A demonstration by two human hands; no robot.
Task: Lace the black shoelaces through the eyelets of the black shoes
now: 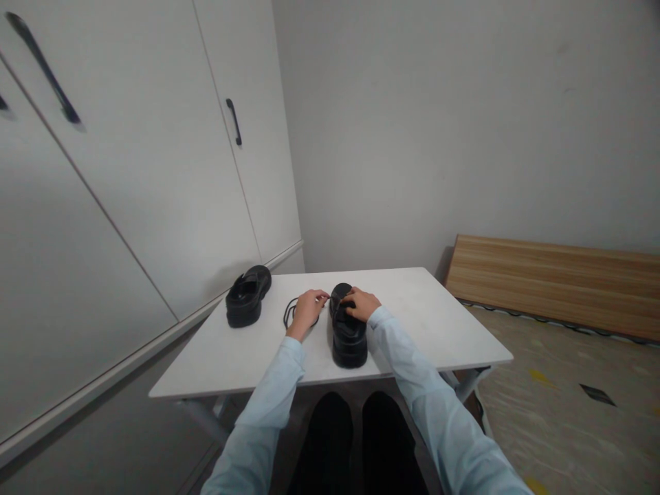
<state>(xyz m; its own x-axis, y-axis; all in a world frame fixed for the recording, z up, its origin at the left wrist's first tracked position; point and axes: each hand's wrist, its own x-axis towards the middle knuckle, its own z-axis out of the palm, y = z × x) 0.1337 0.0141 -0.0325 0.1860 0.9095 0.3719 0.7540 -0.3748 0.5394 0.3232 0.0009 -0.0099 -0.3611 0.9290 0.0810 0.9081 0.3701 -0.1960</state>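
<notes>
A black shoe (349, 347) stands on the white table (407, 323) in front of me, its heel toward me and its toe pointing away. My right hand (364, 304) reaches over its right side, fingers curled onto the upper near the lacing area. Just left of the shoe, my left hand (308, 311) pinches what looks like the end of a black shoelace close to the shoe's side. Loops of the black shoelace (287, 315) lie on the table beside and under that hand. Exactly where the lace meets the shoe is too small to tell.
A second black shoe (243, 306) sits at the table's left back edge. White cabinets (128, 172) with dark handles rise along the left, and a grey wall (412, 137) stands behind. On the right are a wooden board (551, 282) and a plastic-covered mattress-like surface (546, 385).
</notes>
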